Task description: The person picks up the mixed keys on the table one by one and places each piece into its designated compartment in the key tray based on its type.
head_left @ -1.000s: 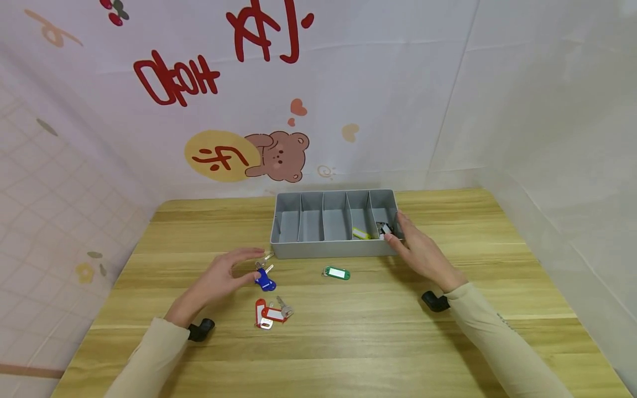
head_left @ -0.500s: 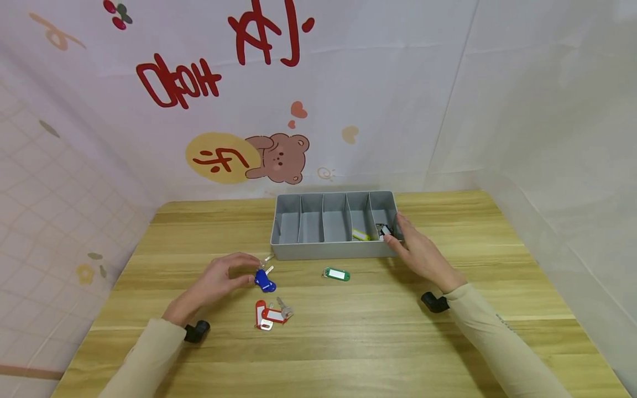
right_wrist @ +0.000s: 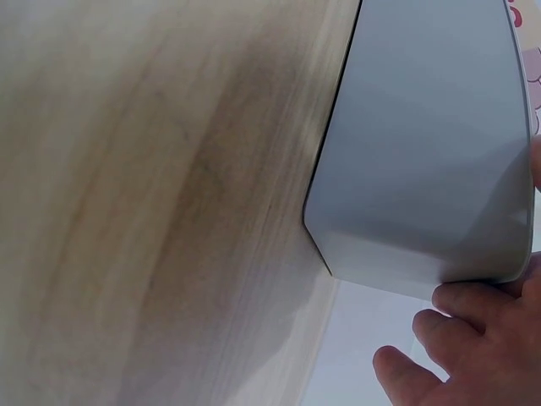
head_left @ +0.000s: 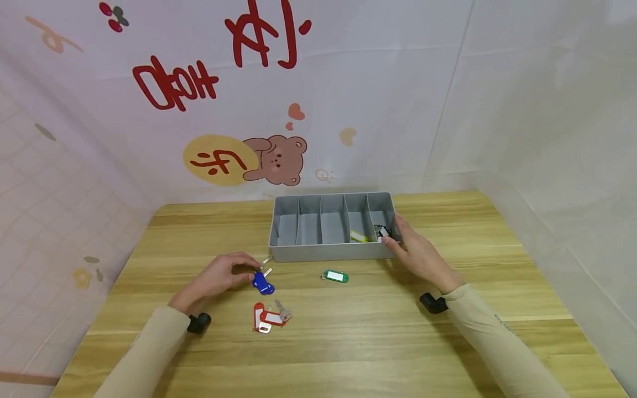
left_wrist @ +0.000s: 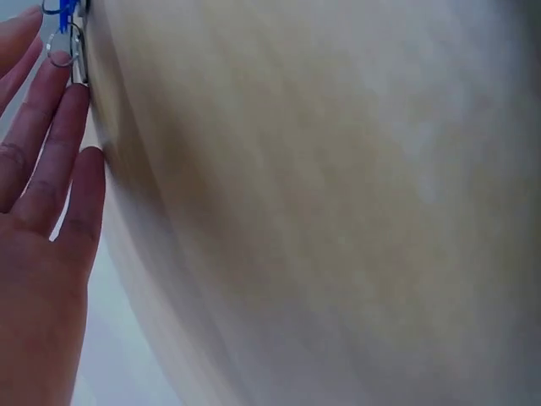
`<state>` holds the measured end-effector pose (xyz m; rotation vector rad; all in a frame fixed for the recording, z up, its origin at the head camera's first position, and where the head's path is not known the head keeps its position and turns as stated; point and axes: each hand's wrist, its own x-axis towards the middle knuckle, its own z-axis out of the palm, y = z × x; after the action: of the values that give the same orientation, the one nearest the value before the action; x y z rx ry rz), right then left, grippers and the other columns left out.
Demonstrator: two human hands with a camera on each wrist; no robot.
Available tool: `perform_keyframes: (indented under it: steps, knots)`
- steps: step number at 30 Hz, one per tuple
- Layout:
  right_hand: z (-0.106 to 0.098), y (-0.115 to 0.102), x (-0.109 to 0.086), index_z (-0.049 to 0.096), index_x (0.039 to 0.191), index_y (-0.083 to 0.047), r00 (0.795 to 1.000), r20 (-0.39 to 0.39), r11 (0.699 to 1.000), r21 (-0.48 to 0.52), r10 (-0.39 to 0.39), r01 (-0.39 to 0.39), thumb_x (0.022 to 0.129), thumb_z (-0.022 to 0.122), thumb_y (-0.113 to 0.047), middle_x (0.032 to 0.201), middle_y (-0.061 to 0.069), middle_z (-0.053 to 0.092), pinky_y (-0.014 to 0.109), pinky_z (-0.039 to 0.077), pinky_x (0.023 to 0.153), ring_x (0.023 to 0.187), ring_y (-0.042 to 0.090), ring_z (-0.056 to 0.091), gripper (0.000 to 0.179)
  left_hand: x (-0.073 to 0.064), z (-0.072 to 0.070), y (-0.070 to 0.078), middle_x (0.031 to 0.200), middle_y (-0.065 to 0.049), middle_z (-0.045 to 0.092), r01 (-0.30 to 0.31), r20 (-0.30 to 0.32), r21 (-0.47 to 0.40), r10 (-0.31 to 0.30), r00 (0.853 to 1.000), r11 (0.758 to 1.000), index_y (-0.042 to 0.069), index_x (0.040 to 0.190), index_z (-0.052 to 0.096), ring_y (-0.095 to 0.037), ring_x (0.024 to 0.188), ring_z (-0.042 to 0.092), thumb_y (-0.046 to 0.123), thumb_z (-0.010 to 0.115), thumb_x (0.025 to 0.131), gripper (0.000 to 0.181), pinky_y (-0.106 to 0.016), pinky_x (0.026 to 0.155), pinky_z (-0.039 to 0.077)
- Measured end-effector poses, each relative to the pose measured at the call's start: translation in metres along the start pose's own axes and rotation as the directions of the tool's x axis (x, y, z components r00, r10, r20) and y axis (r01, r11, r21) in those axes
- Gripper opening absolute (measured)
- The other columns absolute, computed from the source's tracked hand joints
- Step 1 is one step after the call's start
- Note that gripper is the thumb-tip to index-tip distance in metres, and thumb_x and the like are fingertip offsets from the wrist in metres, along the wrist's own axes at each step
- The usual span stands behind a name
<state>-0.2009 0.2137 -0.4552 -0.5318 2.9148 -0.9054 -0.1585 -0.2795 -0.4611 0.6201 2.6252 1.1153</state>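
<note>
A grey divided tray [head_left: 318,252] stands at the back of the table. My right hand [head_left: 423,260] holds its right front corner, the thumb over the rim and the fingers against the end wall [right_wrist: 439,169]. Left of the tray's front, my left hand [head_left: 224,275] reaches to the keys with blue tags [head_left: 262,283]. Its fingertips touch at the key ring [left_wrist: 63,49], the fingers almost straight and a gap showing between thumb and forefinger. A yellow key tag [head_left: 358,236] lies in the tray's second compartment from the right; black-and-white tagged keys [head_left: 383,232] lie in the rightmost.
Nearer the front lie keys with red tags [head_left: 272,318]. A green key tag [head_left: 335,276] with a ring sits before the tray's middle. The wooden table [head_left: 348,348] meets a printed white cloth [head_left: 388,110] behind and at the sides.
My left hand's fingers have drawn in closer around the blue-tagged keys and lowered slightly. My right hand stays on the tray's corner. The head view has shifted a little.
</note>
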Motion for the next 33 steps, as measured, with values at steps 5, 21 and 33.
perform_keyframes:
  steps: [5, 21, 33]
  knots:
    - [0.000, 0.000, -0.001, 0.009, 0.164, 0.003, 1.000, 0.005, 1.000, 0.010, -0.003, 0.003, 0.108, 0.043, -0.056, 0.169, 0.024, 0.015, 0.059, 0.022, 0.122, 0.155, 0.042, 0.020, 0.088, 0.002, -0.001, -0.005, 0.119, -0.003, 0.072, 0.004, 0.017, -0.006, -0.004, 1.000, 1.000, 0.009, 0.119, 0.076, -0.024, 0.113, 0.064, 0.006, 0.074, 0.096, 0.024, -0.044, 0.101, 0.050]
    - [0.000, 0.000, -0.003, 0.010, 0.164, 0.003, 1.000, 0.000, 1.000, 0.022, -0.004, 0.004, 0.108, 0.045, -0.055, 0.169, 0.025, 0.016, 0.059, 0.022, 0.121, 0.154, 0.042, 0.020, 0.088, 0.014, -0.001, -0.009, 0.106, 0.001, 0.072, -0.105, 0.029, 0.050, 0.103, 0.994, 0.993, 0.009, 0.105, 0.079, -0.018, 0.099, 0.065, 0.003, 0.070, 0.098, 0.013, -0.032, 0.092, 0.055]
    - [-0.001, -0.002, -0.001, 0.010, 0.163, 0.005, 1.000, 0.003, 1.000, 0.017, 0.002, -0.002, 0.108, 0.044, -0.054, 0.169, 0.025, 0.015, 0.059, 0.020, 0.122, 0.155, 0.042, 0.017, 0.087, 0.003, 0.000, -0.002, 0.102, 0.003, 0.072, -0.001, -0.080, 0.042, 0.004, 0.997, 0.999, 0.014, 0.103, 0.080, -0.014, 0.094, 0.066, 0.006, 0.070, 0.099, 0.013, -0.029, 0.089, 0.057]
